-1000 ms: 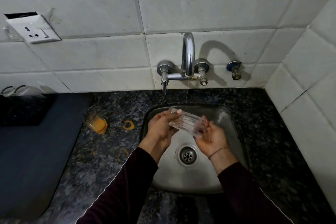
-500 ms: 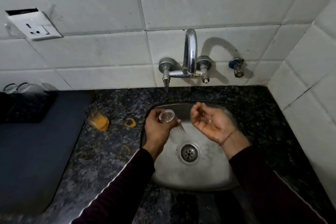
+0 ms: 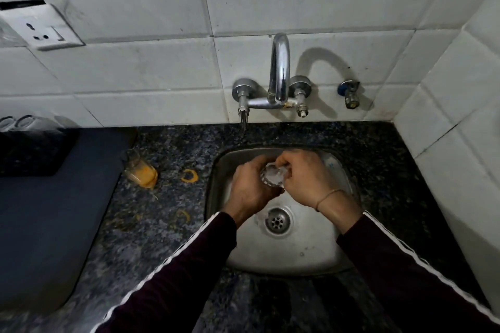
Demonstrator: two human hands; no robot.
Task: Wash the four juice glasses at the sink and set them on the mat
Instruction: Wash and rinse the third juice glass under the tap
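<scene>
Over the steel sink (image 3: 295, 257) my left hand (image 3: 249, 189) grips a clear juice glass (image 3: 272, 176), its mouth turned up toward me. My right hand (image 3: 305, 178) curls over the rim, fingers at the glass's mouth. A second glass (image 3: 140, 171) with orange juice residue stands on the dark granite counter (image 3: 162, 224) left of the sink. Two upturned glasses (image 3: 19, 123) sit at the far left edge beside the wall. The dark blue mat (image 3: 48, 211) covers the counter at left.
The chrome tap (image 3: 280, 76) juts from the tiled wall above the sink, with a small valve (image 3: 350, 94) to its right. Orange juice rings (image 3: 189, 176) stain the counter. A wall socket (image 3: 43, 30) is at upper left. A black slab (image 3: 29, 151) lies on the mat's far end.
The glass went from lying sideways between both hands to upright in my left hand. My right hand had pulled away open, then came back onto the glass's mouth.
</scene>
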